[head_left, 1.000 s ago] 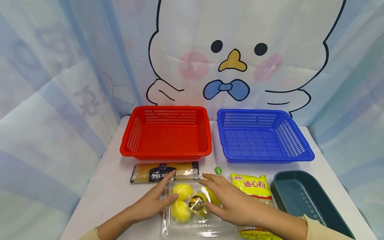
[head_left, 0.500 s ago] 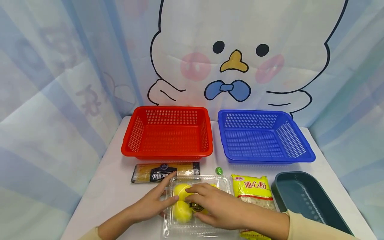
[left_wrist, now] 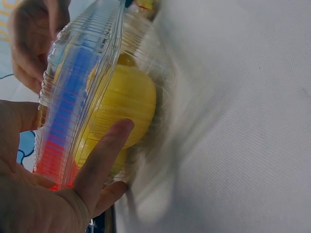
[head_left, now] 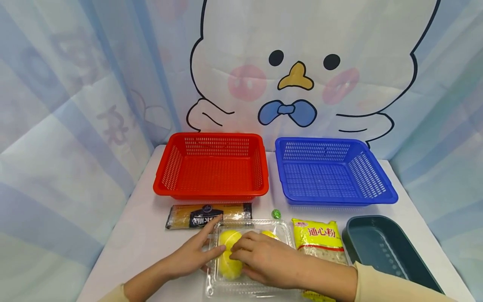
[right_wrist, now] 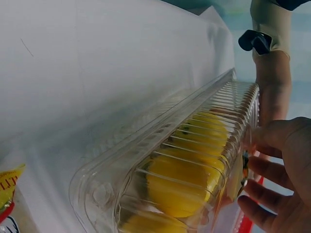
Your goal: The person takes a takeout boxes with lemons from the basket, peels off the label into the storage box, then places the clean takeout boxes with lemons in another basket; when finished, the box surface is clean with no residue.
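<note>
A clear plastic clamshell box [head_left: 277, 228] with several round yellow fruits [head_left: 230, 266] inside lies at the front of the table. At its left side my left hand [head_left: 192, 253] holds it, thumb over the lid edge; in the left wrist view two fingers [left_wrist: 104, 155] lie along the ribbed side wall. Over the middle of the lid is my right hand [head_left: 266, 260], fingers bent, hiding the lid's label in the head view. The right wrist view shows that hand's fingers [right_wrist: 267, 196] loosely curved and apart, tips close to the lid by the label [right_wrist: 243, 170].
Behind stand a red basket [head_left: 211, 195] and a blue basket [head_left: 336, 199]. A spaghetti pack [head_left: 181, 217] lies before the red one, and a small green ball [head_left: 276, 214] beside it. Right of the box are a yellow pasta bag [head_left: 320, 239] and a dark green tray [head_left: 351, 233].
My right hand has moved left across the lid, its fingers bending and covering the label. My left hand keeps its place at the box's left side.
</note>
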A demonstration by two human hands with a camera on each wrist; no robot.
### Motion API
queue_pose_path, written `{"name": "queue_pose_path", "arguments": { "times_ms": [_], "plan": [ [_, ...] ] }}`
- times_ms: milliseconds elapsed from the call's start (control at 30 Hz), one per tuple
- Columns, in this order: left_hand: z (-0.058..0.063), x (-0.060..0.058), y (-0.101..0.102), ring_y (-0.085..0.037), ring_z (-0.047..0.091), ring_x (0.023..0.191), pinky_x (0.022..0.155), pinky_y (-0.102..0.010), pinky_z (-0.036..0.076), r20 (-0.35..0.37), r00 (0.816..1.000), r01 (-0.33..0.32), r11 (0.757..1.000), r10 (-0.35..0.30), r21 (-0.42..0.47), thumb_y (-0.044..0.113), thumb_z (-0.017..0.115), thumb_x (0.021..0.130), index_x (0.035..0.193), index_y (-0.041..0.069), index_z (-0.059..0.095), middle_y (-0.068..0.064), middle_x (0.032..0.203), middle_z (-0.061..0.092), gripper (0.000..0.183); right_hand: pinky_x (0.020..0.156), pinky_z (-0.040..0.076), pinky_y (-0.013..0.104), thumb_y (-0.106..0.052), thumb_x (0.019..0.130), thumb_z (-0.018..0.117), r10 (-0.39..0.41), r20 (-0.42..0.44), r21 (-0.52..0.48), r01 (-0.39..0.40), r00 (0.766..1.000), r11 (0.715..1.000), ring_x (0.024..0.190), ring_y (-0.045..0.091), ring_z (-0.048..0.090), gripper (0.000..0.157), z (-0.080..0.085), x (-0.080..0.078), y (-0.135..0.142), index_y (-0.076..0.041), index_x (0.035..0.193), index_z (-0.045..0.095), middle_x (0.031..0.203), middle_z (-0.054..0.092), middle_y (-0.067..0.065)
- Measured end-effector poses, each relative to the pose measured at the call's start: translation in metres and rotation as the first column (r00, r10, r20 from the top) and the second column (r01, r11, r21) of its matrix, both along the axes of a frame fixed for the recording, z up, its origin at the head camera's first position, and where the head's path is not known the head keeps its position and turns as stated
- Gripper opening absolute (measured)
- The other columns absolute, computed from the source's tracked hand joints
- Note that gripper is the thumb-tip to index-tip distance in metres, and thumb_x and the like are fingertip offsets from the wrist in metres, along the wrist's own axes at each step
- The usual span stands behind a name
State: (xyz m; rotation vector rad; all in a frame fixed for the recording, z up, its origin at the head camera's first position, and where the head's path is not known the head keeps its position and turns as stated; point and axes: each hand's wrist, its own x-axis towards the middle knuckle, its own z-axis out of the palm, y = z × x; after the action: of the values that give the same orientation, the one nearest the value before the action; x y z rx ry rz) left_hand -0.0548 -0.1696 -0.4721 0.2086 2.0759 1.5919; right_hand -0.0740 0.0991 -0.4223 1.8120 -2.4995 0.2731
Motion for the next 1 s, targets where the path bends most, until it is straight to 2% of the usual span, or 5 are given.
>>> {"name": "queue_pose_path", "arguments": {
  "times_ms": [233,367,667,767,1000],
  "plan": [
    [-0.001,0.000,0.000,-0.066,0.032,0.145,0.064,-0.040,0.065,-0.001,1.000,0.002,1.000,-0.002,-0.002,0.037,0.068,0.104,0.171,0.034,0.013,-0.020,0.177,0.009,0.086,0.099,0.055,0.023,-0.025,0.097,0.077,0.014,-0.088,0.009,-0.013,0.996,1.000,0.110,0.009,0.063,0.032,0.003,0.000,0.000,-0.021,0.128,0.073,0.115,0.071,-0.010],
    [-0.001,-0.001,0.000,-0.065,0.034,0.145,0.063,-0.040,0.065,0.001,1.000,-0.001,1.000,0.001,0.002,0.036,0.069,0.104,0.171,0.035,0.014,-0.019,0.177,0.009,0.086,0.092,0.055,0.021,-0.017,0.094,0.079,0.016,-0.129,0.011,-0.015,0.991,1.000,0.102,0.009,0.061,0.030,0.005,-0.001,0.001,-0.022,0.124,0.075,0.107,0.068,-0.009],
    [0.003,-0.002,0.001,-0.066,0.033,0.146,0.064,-0.042,0.066,0.015,1.000,-0.010,1.000,0.009,0.008,0.034,0.070,0.104,0.171,0.035,0.014,-0.020,0.177,0.009,0.087,0.081,0.050,0.020,-0.009,0.088,0.079,0.004,-0.139,-0.068,-0.014,0.990,0.998,0.090,0.007,0.055,0.020,0.005,-0.001,0.012,-0.026,0.096,0.073,0.094,0.059,-0.012],
    [0.004,-0.002,0.001,-0.066,0.032,0.146,0.064,-0.042,0.066,0.018,1.000,-0.009,1.000,0.009,0.003,0.034,0.070,0.104,0.171,0.035,0.015,-0.021,0.177,0.009,0.087,0.080,0.050,0.019,-0.005,0.086,0.081,-0.004,-0.119,-0.089,-0.007,0.993,0.996,0.090,0.006,0.055,0.025,0.007,0.000,0.017,-0.027,0.094,0.071,0.094,0.059,-0.012],
    [0.006,-0.001,0.001,-0.067,0.031,0.146,0.064,-0.042,0.066,0.021,1.000,-0.009,1.000,0.009,-0.003,0.035,0.071,0.103,0.171,0.035,0.015,-0.023,0.176,0.010,0.087,0.084,0.053,0.016,0.001,0.086,0.081,-0.039,0.007,-0.108,0.040,0.999,0.993,0.094,0.006,0.057,0.030,0.016,0.002,0.032,-0.025,0.100,0.073,0.098,0.060,-0.010]
  ]
}}
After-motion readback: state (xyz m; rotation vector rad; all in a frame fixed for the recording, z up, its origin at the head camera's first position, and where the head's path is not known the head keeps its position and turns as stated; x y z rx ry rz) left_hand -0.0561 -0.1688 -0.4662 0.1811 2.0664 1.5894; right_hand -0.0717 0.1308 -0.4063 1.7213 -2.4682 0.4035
